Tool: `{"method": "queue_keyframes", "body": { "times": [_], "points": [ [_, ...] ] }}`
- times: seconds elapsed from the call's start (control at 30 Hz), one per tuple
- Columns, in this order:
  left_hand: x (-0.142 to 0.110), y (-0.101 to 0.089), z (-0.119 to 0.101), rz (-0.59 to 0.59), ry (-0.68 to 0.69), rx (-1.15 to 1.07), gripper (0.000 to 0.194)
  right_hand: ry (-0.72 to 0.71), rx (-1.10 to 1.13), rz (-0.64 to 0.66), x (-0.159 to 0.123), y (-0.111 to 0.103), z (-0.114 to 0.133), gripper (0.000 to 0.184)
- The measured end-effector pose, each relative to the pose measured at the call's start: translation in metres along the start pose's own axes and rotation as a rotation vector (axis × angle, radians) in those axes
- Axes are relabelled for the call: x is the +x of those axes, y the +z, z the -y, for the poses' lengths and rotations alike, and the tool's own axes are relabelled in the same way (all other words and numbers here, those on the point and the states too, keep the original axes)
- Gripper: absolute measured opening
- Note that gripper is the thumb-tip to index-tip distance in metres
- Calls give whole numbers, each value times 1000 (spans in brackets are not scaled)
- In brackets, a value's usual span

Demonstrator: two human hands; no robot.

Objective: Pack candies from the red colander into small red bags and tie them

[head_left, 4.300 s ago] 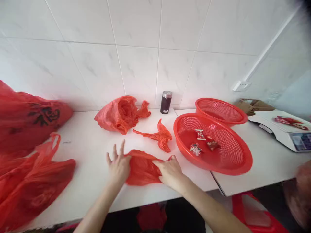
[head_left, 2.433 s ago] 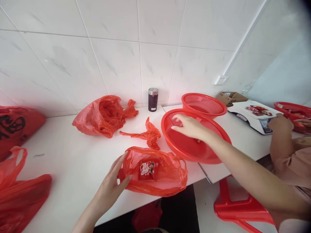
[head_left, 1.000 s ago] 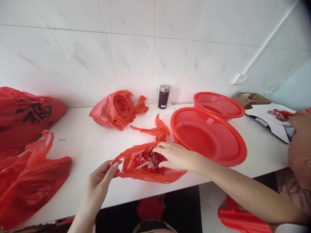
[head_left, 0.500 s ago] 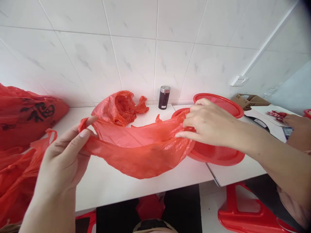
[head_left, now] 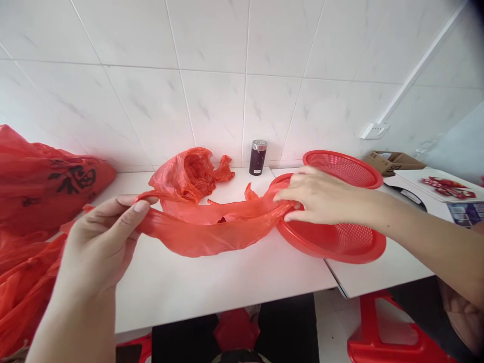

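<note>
A thin red plastic bag (head_left: pixel 212 237) hangs stretched sideways above the white table. My left hand (head_left: pixel 109 227) pinches its left end between thumb and fingers. At the other end, my right hand (head_left: pixel 317 196) grips the gathered plastic, thumb on the near side. The bag sags between them, with a small dark spot (head_left: pixel 221 220) showing at its upper opening. Below and behind my right hand is a red plastic colander (head_left: pixel 363 252), partly covered by hand and bag. A crumpled red plastic bag (head_left: pixel 170 174) lies behind the stretched one.
A dark tumbler (head_left: pixel 257 159) stands by the tiled wall. Another red colander (head_left: pixel 344 169) and a cardboard box (head_left: pixel 393 162) are at the back right. Large red bags (head_left: pixel 75 181) fill the left. Red-and-white pieces (head_left: pixel 448 186) lie on a white surface. A red stool (head_left: pixel 397 335) is below right.
The stretched bag hangs narrower and sags less. My left hand has shifted slightly right. Another person's hand at the far right has left the red-and-white pieces. The view has tilted slightly.
</note>
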State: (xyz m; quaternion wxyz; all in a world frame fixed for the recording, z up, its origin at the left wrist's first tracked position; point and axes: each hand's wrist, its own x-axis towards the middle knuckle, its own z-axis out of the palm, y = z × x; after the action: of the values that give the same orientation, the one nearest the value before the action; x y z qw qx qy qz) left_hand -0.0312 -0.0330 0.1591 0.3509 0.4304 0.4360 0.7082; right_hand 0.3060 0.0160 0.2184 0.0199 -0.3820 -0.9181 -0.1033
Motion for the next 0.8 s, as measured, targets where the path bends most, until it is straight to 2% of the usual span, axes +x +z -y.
{"method": "queue_keyframes", "body": {
  "times": [0.07, 0.17, 0.2, 0.33, 0.4, 0.47, 0.53, 0.63, 0.7, 0.73, 0.8],
  "points": [
    [5, 1, -4, -5, 52, 14, 24, 0, 221, -7, -4, -12, 4, 23],
    [9, -1, -8, -1, 81, -19, 15, 70, 520, -228, -8, -27, 6, 25],
    [10, -2, -9, 18, 63, -40, 14, 76, 565, -241, -9, -30, 5, 23],
    [8, -1, -11, 147, -67, -144, 17, 55, 629, -84, -7, -33, 2, 17],
    [5, 0, -11, 202, -111, -182, 17, 42, 747, -140, -5, -34, 3, 14],
    [1, 2, -10, 332, -156, -171, 20, -8, 836, -177, -2, -36, 10, 13],
    [-3, 6, -10, 580, -206, -80, 37, -84, 887, -168, 5, -38, 22, 11],
    [-11, 21, -11, 936, -289, 172, 60, -211, 1028, -128, 23, -37, 50, 12],
    [-16, 33, -11, 1060, -309, 308, 53, -289, 1111, -133, 36, -35, 70, 11],
    [-18, 38, -10, 1085, -298, 354, 42, -317, 1140, -159, 42, -32, 78, 11],
    [-20, 44, -8, 1062, -293, 406, 22, -340, 1160, -272, 53, -22, 90, 14]
  ]
}}
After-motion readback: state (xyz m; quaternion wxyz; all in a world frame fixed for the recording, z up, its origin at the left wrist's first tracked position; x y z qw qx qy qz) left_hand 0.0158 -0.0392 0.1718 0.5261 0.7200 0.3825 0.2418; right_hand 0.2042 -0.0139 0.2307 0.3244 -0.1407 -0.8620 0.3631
